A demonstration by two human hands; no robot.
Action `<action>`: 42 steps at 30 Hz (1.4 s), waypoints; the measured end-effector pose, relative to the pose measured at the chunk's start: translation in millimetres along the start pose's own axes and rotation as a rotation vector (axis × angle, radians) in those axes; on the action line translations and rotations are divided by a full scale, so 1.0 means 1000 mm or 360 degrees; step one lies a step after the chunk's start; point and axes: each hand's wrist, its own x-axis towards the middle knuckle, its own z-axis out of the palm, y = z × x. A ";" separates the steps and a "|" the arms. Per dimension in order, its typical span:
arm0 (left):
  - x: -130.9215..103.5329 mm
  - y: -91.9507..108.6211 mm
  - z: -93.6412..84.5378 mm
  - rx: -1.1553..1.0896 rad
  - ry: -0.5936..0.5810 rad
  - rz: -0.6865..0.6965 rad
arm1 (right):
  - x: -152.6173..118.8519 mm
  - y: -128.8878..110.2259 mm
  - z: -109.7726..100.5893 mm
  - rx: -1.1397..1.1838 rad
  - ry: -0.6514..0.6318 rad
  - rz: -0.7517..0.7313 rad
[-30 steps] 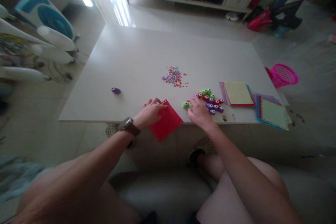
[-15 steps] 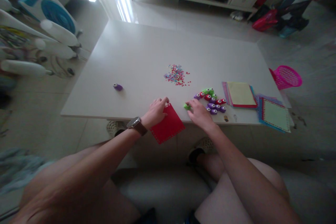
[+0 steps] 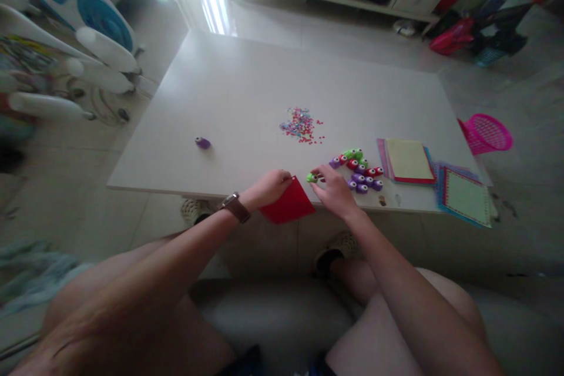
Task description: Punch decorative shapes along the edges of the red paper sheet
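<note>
Red sheet point(image 3: 288, 205) and green punch point(image 3: 311, 178) have drawn slightly closer together since the earlier frame, the sheet set obliquely across the near edge of the bench point(image 3: 220, 88), one corner pointing far and slightly right, its long axis unclear under foreshortening. Bare surface extends left toward a lone purple punch point(image 3: 202, 143) and far toward the confetti point(image 3: 300, 126), whereas a cluster of punches point(image 3: 359, 179) crowds the right. Left hand point(image 3: 272, 187), fingers drawn together, pinches the far corner; right hand point(image 3: 333, 192), loosely curled, holds the green punch between thumb and fingers.
</note>
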 end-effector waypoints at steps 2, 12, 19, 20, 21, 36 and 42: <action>0.001 0.002 -0.002 -0.0168 -0.0020 0.0003 | 0.001 -0.003 -0.001 0.0117 0.0059 -0.0094; 0.000 0.000 -0.002 -0.0320 -0.0041 0.0055 | 0.000 -0.007 0.000 0.0207 0.0105 -0.0217; -0.001 0.003 -0.005 -0.0284 -0.0041 0.0036 | -0.001 -0.011 -0.005 0.0088 -0.0046 -0.0066; -0.001 0.004 -0.006 -0.0280 -0.0037 0.0030 | -0.001 -0.010 -0.005 0.0058 -0.0049 -0.0051; -0.001 0.004 -0.006 -0.0281 -0.0034 0.0025 | -0.001 -0.008 -0.005 0.0021 -0.0053 -0.0038; -0.004 0.004 -0.008 -0.0292 -0.0040 -0.0004 | 0.002 0.023 -0.019 -0.0582 -0.0067 0.0328; -0.005 0.004 -0.009 -0.0256 -0.0047 -0.0009 | 0.005 0.045 -0.031 -0.0649 0.0017 0.0503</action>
